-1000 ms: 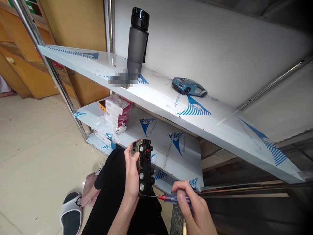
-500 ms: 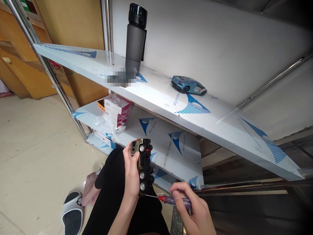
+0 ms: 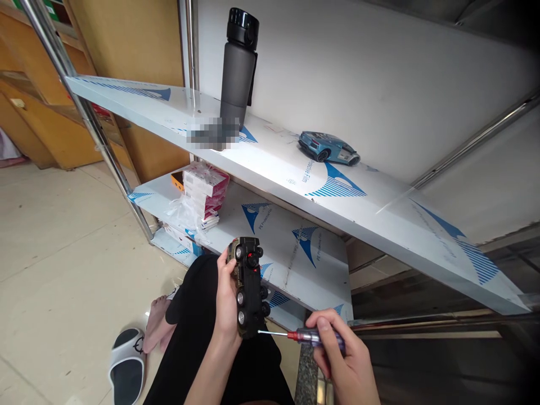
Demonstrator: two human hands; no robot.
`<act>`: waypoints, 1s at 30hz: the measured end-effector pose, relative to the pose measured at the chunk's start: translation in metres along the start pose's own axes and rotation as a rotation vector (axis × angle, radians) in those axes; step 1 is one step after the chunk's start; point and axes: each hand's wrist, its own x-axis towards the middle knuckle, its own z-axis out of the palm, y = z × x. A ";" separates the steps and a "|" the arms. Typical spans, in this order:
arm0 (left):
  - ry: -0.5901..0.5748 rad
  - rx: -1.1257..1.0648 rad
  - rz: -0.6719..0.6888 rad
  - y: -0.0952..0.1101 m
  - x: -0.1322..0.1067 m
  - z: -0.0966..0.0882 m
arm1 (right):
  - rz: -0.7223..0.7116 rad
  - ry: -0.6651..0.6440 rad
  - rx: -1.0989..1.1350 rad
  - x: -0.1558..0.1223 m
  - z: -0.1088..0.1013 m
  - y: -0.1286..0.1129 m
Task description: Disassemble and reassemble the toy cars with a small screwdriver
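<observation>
My left hand (image 3: pixel 226 298) is closed around a dark green toy truck (image 3: pixel 250 289). The truck stands on end, its black underside and several wheels turned toward the right. In my right hand (image 3: pixel 343 351) is a screwdriver (image 3: pixel 310 336) with a clear purple handle and a red collar. Its thin metal shaft points left at the lower end of the truck. The tip is very near the truck's underside; whether it touches I cannot tell.
A metal shelf (image 3: pixel 270 169) crosses in front, bearing a dark water bottle (image 3: pixel 236 73), a blue toy car (image 3: pixel 329 148) and a pixelated item. Stacked boxes (image 3: pixel 205 185) sit on the shelf below. A slipper (image 3: pixel 126 365) lies on the floor at the left.
The truck has turned so more of its underside shows. My right hand and the screwdriver have moved to the right, with more of the shaft visible.
</observation>
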 end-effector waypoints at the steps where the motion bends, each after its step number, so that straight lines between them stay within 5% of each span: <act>1: -0.020 -0.048 -0.090 0.003 0.000 0.001 | 0.030 0.028 0.073 0.002 0.000 0.005; 5: -0.197 -0.202 -0.386 0.013 0.002 0.005 | 0.161 0.203 0.530 0.013 0.001 0.046; 8: -0.357 -0.254 -0.422 0.010 0.006 0.006 | 0.329 0.296 0.813 0.018 0.001 0.091; 14: -0.465 -0.142 -0.367 -0.001 0.005 0.003 | 0.533 0.261 0.898 0.008 0.009 0.151; 22: -0.423 -0.054 -0.395 -0.002 -0.008 0.004 | 0.546 0.303 0.945 -0.005 0.048 0.165; 30: -0.275 -0.089 -0.421 0.001 -0.006 0.010 | 0.580 0.264 0.951 -0.008 0.060 0.155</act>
